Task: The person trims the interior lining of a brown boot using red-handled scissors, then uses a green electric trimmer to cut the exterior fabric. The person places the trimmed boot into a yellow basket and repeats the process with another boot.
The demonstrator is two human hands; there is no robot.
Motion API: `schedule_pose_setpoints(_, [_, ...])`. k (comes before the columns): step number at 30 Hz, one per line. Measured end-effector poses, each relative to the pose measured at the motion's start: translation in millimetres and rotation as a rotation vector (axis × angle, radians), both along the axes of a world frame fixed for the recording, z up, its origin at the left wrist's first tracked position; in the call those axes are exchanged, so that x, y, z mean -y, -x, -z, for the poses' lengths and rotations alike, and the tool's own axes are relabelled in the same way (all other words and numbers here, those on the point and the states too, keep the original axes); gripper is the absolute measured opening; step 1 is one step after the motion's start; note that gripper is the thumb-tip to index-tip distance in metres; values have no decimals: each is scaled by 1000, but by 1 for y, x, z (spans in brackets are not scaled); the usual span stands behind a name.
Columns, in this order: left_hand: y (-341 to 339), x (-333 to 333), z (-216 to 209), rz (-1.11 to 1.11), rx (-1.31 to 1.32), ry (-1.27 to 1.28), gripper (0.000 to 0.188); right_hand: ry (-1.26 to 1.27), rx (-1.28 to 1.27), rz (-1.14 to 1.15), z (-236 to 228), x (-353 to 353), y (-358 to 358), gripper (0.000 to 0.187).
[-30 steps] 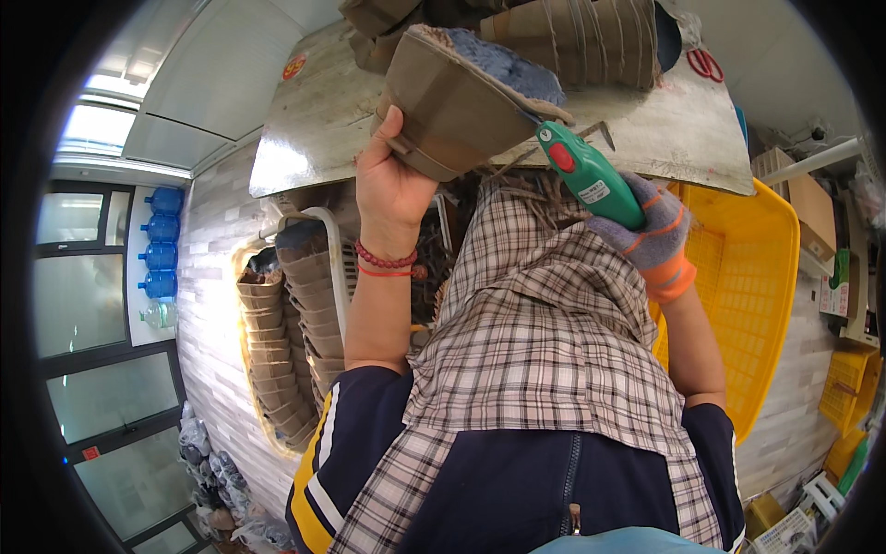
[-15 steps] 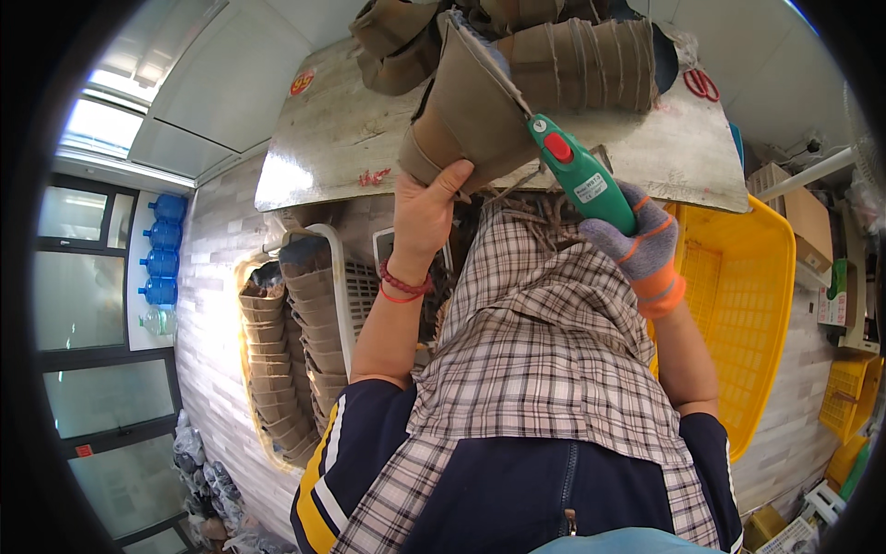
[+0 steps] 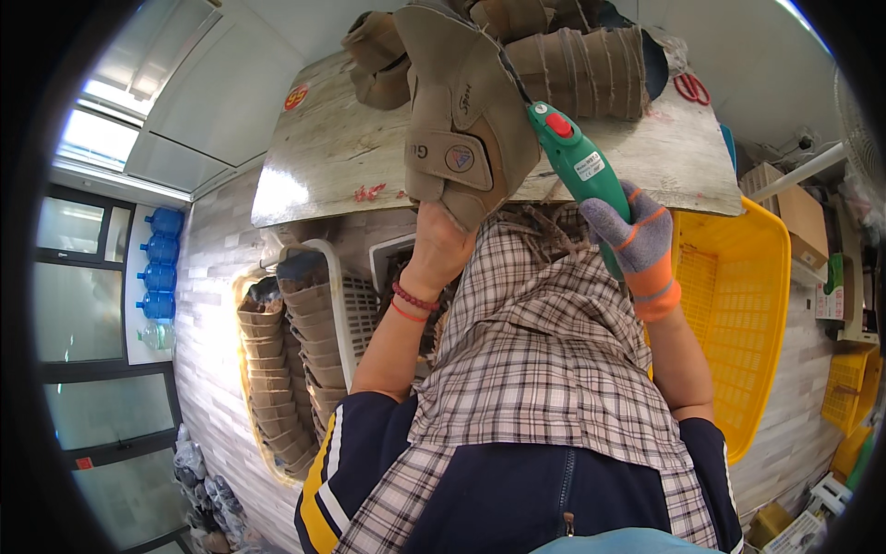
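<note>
A brown shoe upper [image 3: 438,111] with a strap and a round badge is held up over the near edge of the table. My left hand [image 3: 438,235] grips its lower end, with most of the fingers hidden behind it. In a grey and orange glove, my right hand [image 3: 629,235] is closed around a green hand-held electric tool [image 3: 581,166] with a red button. The tool's narrow front end is at the upper's right edge; whether it touches is hard to tell. More brown uppers [image 3: 577,74] lie nested in a row behind, on the table.
The worn wooden table [image 3: 332,157] carries red scissors [image 3: 692,89] at the far right. A white basket [image 3: 343,305] packed with stacked uppers [image 3: 268,369] stands at my left. A yellow crate [image 3: 738,323] stands at my right. Blue water bottles [image 3: 161,254] line the left wall.
My left hand has turned the shoe upper over, so its strap and badge now show. The green tool has moved slightly, and my right hand holds it farther from its lower end.
</note>
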State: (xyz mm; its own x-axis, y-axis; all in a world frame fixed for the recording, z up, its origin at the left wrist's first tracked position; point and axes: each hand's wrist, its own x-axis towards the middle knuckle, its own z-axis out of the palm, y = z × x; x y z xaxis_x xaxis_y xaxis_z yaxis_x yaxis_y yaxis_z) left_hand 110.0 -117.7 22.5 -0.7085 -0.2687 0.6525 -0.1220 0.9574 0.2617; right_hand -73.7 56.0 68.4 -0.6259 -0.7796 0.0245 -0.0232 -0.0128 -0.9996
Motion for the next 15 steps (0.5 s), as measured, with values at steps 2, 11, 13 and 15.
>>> schedule_pose_setpoints(2, [0, 1, 6, -2, -11, 5, 29, 22, 57, -25, -2, 1, 0, 39])
schedule_pose_setpoints(11, [-27, 6, 22, -134, 55, 101, 34, -17, 41, 87, 0, 6, 22, 37])
schedule_pose_setpoints(13, [-39, 20, 15, -210, 42, 63, 32, 14, 38, 172, 6, -3, 34, 35])
schedule_pose_setpoints(15, [-59, 43, 6, -355, 124, 40, 29, 19, 0, 225, 14, -16, 43, 34])
